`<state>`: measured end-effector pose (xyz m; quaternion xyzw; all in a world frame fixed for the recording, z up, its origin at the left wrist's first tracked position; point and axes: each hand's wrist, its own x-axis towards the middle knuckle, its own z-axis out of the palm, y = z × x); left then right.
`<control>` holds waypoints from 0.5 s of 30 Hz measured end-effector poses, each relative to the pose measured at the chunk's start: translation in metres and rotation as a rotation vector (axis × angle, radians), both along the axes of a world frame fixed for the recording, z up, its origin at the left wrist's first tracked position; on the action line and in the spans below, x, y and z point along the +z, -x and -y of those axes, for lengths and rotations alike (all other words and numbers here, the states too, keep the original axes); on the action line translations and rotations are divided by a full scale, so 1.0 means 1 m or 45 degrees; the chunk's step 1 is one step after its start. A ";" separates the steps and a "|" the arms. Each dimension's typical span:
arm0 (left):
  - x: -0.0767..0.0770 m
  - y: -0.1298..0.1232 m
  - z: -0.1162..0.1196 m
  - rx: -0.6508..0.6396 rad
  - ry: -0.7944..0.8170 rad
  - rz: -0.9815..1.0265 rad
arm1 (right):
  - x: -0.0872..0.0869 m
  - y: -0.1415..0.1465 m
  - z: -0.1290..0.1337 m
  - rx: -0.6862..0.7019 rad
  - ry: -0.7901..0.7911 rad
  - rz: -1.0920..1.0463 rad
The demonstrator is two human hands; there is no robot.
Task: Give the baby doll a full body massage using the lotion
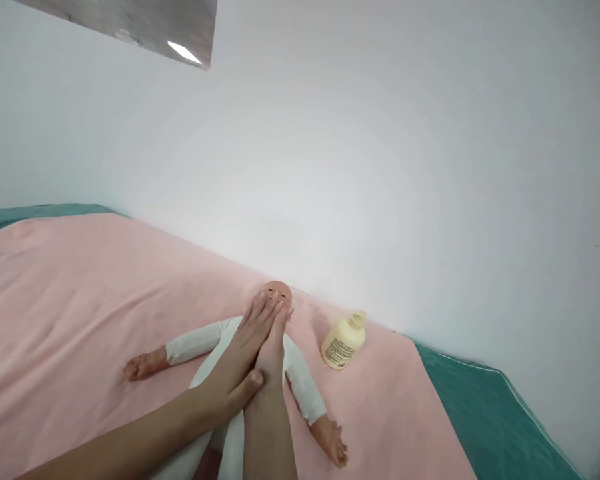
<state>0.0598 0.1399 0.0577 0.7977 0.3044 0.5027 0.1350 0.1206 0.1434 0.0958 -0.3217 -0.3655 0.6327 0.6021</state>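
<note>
A doll in white clothing lies on its back on a pink cloth, arms spread to both sides. My left hand and my right hand are pressed palm to palm above the doll's chest. The fingers of both are stretched out, pointing toward the doll's head and covering its lower part from view. Nothing shows between the palms. Right of the doll, a pale yellow bottle with a printed label rests on the cloth.
A white wall rises directly behind the cloth. Green fabric shows beyond the cloth at the right, and also at the far left. A grey, shiny panel hangs on the wall at the upper left.
</note>
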 end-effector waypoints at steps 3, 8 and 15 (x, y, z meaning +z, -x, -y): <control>-0.009 0.025 -0.002 -0.063 -0.170 -0.080 | -0.008 0.006 -0.006 0.036 0.175 -0.207; -0.014 0.030 -0.012 -0.063 -0.084 -0.240 | -0.011 0.003 0.005 0.100 0.263 -0.252; -0.035 0.037 -0.029 0.135 0.146 -0.319 | -0.015 -0.024 0.007 0.205 0.088 0.282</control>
